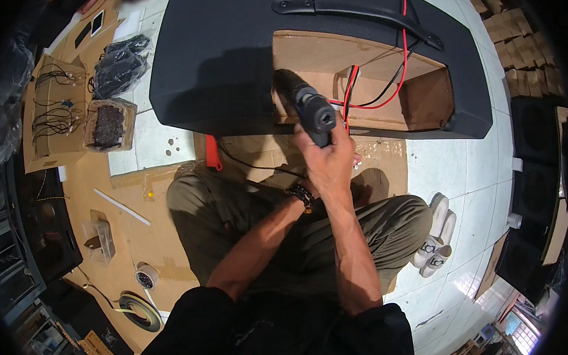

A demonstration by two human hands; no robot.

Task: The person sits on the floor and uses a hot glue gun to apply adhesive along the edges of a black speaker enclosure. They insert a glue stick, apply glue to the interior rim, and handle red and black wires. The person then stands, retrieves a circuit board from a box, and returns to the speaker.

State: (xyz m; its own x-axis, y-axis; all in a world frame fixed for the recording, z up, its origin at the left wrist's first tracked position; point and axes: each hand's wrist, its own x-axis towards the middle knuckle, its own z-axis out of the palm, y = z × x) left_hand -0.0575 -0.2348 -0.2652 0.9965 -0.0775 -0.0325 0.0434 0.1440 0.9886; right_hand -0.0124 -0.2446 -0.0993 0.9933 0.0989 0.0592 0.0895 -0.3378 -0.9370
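My right hand point(331, 159) is wrapped round a black pistol-shaped power tool point(306, 105). The tool's front end reaches into the rectangular opening of a large black speaker cabinet point(220, 65); its tip is hidden. Red and black wires point(392, 98) hang over the cabinet and run into the bare wood opening. My left hand point(309, 188), with dark bracelets at its wrist, passes under my right wrist. Its fingers are mostly hidden, so its grip does not show. A black cord point(258, 166) runs on the floor close to it.
A cardboard box of cables point(56, 119) and a plastic-wrapped bundle point(121, 67) lie at left. Nearer are a clear container point(98, 242) and tape rolls point(140, 310). A red strip point(213, 153) hangs by the cabinet. Sandals point(435, 247) and stacked black cabinets point(531, 145) are at right.
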